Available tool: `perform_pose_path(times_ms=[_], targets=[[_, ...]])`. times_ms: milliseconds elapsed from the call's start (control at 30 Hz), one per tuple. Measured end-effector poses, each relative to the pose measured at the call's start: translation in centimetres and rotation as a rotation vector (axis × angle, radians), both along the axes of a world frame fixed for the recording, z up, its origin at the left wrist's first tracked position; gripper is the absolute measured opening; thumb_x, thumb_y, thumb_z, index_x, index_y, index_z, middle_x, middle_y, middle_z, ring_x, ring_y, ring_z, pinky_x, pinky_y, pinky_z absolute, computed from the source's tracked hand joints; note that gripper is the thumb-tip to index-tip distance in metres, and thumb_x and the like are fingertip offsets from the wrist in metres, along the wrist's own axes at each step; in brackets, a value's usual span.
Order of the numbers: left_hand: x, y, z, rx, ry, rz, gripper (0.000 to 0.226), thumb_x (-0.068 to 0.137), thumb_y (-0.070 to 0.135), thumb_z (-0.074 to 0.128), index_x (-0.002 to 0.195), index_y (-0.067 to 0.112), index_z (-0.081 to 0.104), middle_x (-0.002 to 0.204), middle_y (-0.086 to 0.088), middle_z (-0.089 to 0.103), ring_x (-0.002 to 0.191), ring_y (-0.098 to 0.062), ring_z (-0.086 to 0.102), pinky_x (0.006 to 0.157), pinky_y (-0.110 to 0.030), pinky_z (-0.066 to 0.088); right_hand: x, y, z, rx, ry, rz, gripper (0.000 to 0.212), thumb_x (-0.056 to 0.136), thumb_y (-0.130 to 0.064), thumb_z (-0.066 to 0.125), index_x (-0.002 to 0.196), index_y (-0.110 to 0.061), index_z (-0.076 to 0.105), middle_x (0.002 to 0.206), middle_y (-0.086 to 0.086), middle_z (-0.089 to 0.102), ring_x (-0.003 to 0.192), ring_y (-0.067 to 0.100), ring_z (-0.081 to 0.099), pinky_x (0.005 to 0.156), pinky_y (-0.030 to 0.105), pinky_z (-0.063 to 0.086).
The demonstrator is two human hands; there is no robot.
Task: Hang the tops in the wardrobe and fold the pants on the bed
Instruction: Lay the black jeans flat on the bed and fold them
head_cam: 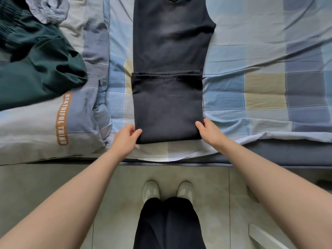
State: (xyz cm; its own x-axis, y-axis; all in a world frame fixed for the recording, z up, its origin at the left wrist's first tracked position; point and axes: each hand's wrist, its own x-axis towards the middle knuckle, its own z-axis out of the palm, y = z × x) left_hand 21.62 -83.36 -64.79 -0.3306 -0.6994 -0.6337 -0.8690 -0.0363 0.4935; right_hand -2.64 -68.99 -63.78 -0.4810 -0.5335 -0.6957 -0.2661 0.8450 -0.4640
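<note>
One pair of dark pants (168, 69) is laid on the checked bed (260, 83), its long axis running straight away from the fingers, the waist end cut off by the top edge. The hem end is folded back over the legs. The fold's near left corner is pinched by the left hand (125, 139); the right corner is gripped by the right hand (208, 131), whose fingertips are hidden underneath. One green garment (36, 69) is heaped beyond the left fingers.
</note>
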Motion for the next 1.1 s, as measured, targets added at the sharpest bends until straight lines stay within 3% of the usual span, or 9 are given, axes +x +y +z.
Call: perform_pose_path(times_ms=[233, 367, 467, 567, 700, 833, 867, 967, 1100], targets=[[5.2, 8.5, 0.3, 0.286, -0.144, -0.062, 0.034, 0.088, 0.021, 0.066, 0.062, 0.017, 0.043, 0.051, 0.006, 0.051, 0.053, -0.013, 0.045, 0.056, -0.027, 0.036, 2.6, 9.8, 0.5, 0.208, -0.36, -0.166, 0.024, 0.093, -0.027, 0.055, 0.076, -0.015, 0.043, 0.07, 0.005, 0.037, 0.061, 0.016, 0.037, 0.055, 0.026, 0.034], [6.4, 10.6, 0.8, 0.527, -0.036, 0.153, 0.007, 0.089, 0.013, 0.066, 0.093, 0.01, 0.06, 0.075, -0.003, 0.066, 0.07, -0.017, 0.058, 0.064, -0.026, 0.042, 3.6, 11.3, 1.3, 0.285, -0.454, -0.259, 0.004, 0.09, -0.019, 0.058, 0.093, -0.019, 0.056, 0.086, -0.004, 0.055, 0.081, 0.01, 0.051, 0.07, 0.03, 0.046], [4.5, 7.9, 0.5, 0.506, 0.121, 0.425, 0.022, 0.091, 0.021, 0.067, 0.111, 0.014, 0.06, 0.096, -0.003, 0.065, 0.082, -0.015, 0.06, 0.068, -0.024, 0.048, 2.3, 8.2, 0.9, 0.141, -0.348, -0.365, 0.014, 0.09, -0.024, 0.063, 0.098, -0.016, 0.054, 0.083, -0.004, 0.054, 0.076, 0.011, 0.05, 0.062, 0.027, 0.041], [1.6, 4.7, 0.2, 0.559, 0.264, 0.578, 0.032, 0.093, 0.026, 0.065, 0.12, 0.013, 0.054, 0.107, -0.007, 0.064, 0.082, -0.017, 0.063, 0.058, -0.023, 0.051, 0.6, 4.5, 0.4, -0.018, -0.459, -0.629, 0.03, 0.091, -0.03, 0.063, 0.112, -0.011, 0.055, 0.087, 0.002, 0.058, 0.073, 0.015, 0.053, 0.061, 0.025, 0.039], [-2.2, 1.3, 0.9, 0.342, 0.35, 0.588, 0.005, 0.093, 0.016, 0.062, 0.093, 0.019, 0.058, 0.085, 0.002, 0.062, 0.079, -0.013, 0.061, 0.064, -0.023, 0.05, -1.2, 0.8, 0.9, -0.185, -0.413, -0.552, 0.007, 0.094, -0.011, 0.056, 0.097, -0.017, 0.058, 0.083, 0.0, 0.058, 0.068, 0.013, 0.052, 0.064, 0.03, 0.038], [-4.1, -1.5, 1.5, 0.18, 0.442, 0.638, 0.009, 0.094, 0.012, 0.059, 0.089, 0.019, 0.057, 0.081, 0.004, 0.065, 0.077, -0.009, 0.061, 0.074, -0.027, 0.05, -3.4, -1.8, 1.4, -0.326, -0.3, -0.524, 0.011, 0.094, -0.013, 0.056, 0.1, -0.021, 0.059, 0.091, 0.003, 0.059, 0.078, 0.015, 0.058, 0.068, 0.031, 0.047], [-4.2, -1.8, 1.6, 0.152, 0.407, 0.607, 0.003, 0.095, 0.014, 0.058, 0.095, 0.017, 0.058, 0.085, 0.002, 0.066, 0.079, -0.011, 0.061, 0.076, -0.029, 0.051, -4.1, -2.1, 1.2, -0.313, -0.278, -0.517, 0.016, 0.094, -0.014, 0.057, 0.109, -0.02, 0.059, 0.097, 0.004, 0.058, 0.082, 0.016, 0.058, 0.071, 0.031, 0.049], [-3.6, -2.0, 1.4, 0.088, 0.186, 0.37, 0.042, 0.097, 0.026, 0.054, 0.136, 0.013, 0.045, 0.123, -0.003, 0.059, 0.105, -0.02, 0.058, 0.097, -0.036, 0.045, -5.7, -2.0, 0.9, -0.174, -0.195, -0.406, 0.038, 0.093, -0.016, 0.058, 0.13, -0.015, 0.051, 0.106, 0.005, 0.056, 0.09, 0.019, 0.057, 0.074, 0.029, 0.051], [0.4, 1.3, 1.1, -0.329, -0.08, -0.247, 0.057, 0.092, 0.008, 0.051, 0.147, 0.013, 0.034, 0.144, -0.009, 0.045, 0.127, -0.032, 0.044, 0.104, -0.046, 0.038, -3.6, 1.5, 0.0, -0.02, -0.092, -0.18, 0.029, 0.095, -0.021, 0.055, 0.121, -0.013, 0.048, 0.1, 0.011, 0.06, 0.078, 0.023, 0.056, 0.066, 0.033, 0.046]])
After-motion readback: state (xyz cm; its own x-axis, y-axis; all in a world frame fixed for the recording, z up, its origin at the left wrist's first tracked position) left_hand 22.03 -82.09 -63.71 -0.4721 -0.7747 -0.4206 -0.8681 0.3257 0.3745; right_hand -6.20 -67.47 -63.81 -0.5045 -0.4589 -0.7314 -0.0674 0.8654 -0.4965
